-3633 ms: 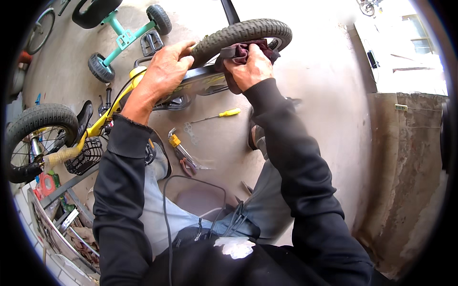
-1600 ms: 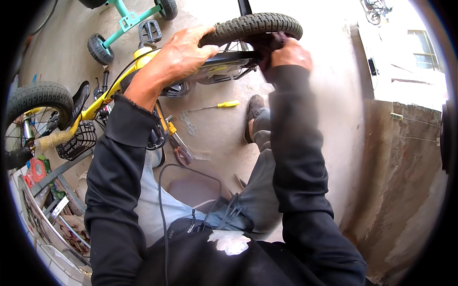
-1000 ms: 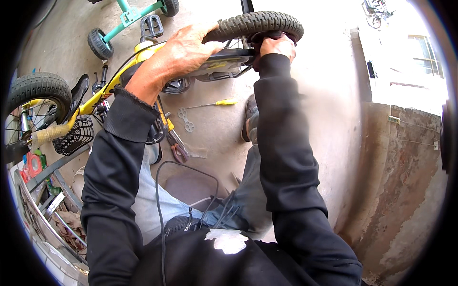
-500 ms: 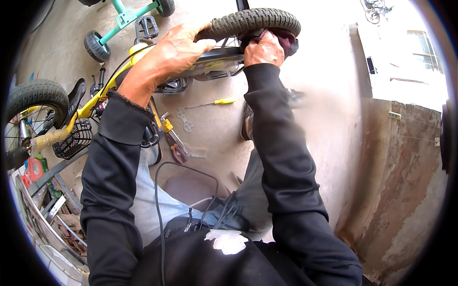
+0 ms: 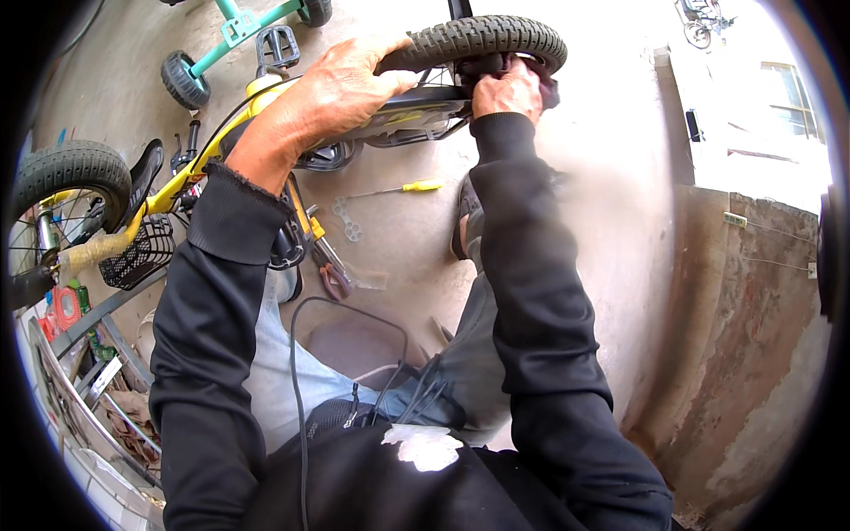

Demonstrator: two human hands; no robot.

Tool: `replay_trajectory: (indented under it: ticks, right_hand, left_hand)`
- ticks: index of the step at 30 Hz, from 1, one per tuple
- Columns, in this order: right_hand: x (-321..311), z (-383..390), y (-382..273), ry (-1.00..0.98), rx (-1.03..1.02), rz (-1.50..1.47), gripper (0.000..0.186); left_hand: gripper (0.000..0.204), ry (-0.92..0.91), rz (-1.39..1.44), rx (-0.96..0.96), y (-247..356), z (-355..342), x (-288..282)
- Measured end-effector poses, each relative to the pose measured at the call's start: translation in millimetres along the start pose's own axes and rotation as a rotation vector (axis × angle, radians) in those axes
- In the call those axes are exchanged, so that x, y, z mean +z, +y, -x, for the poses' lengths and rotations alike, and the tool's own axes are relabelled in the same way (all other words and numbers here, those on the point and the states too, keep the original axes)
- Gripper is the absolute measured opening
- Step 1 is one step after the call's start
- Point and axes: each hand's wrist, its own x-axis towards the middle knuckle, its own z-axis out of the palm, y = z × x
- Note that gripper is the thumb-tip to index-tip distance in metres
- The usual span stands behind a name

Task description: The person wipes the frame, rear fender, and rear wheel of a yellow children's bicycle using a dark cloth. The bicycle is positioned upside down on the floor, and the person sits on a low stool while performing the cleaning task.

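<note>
A small yellow bicycle (image 5: 159, 202) lies upturned before me, its knobbly black tyre (image 5: 487, 35) at the top of the view. My left hand (image 5: 341, 93) is closed on the left end of that tyre, thumb on the near side and fingers over the tread. Below the tyre's right part, my right hand (image 5: 509, 91) grips a dark reddish cloth (image 5: 549, 84) bunched against the wheel. Its fingertips are hidden by the cloth and wheel. The chain guard (image 5: 398, 119) runs just under the wheel, and a pedal (image 5: 277, 48) stands up beyond my left wrist.
On the floor lie a yellow-handled screwdriver (image 5: 416, 187), a flat metal spanner (image 5: 347, 219) and pliers (image 5: 335, 281). A turquoise frame with black wheels (image 5: 185, 80) stands at far left. The front wheel (image 5: 71, 181) and basket (image 5: 140, 252) are at left; a worn wall (image 5: 744, 354) rises at right.
My right hand and the cloth have shifted slightly right and down along the wheel. The left hand keeps its hold on the tyre; the whole view has shifted slightly.
</note>
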Motion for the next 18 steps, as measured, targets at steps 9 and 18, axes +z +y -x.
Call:
replay_trajectory:
  ticks: [9, 18]
  right_hand:
    - [-14.7, -1.8, -5.6, -0.183, -0.213, 0.103, 0.027]
    - [-17.1, 2.7, 1.7, -0.135, -0.352, -0.151, 0.022]
  left_hand:
    - [0.046, -0.135, -0.048, -0.120, -7.6, 0.5, -15.3]
    - [0.046, -0.141, 0.446, 0.011, 5.9, 6.1, -16.2]
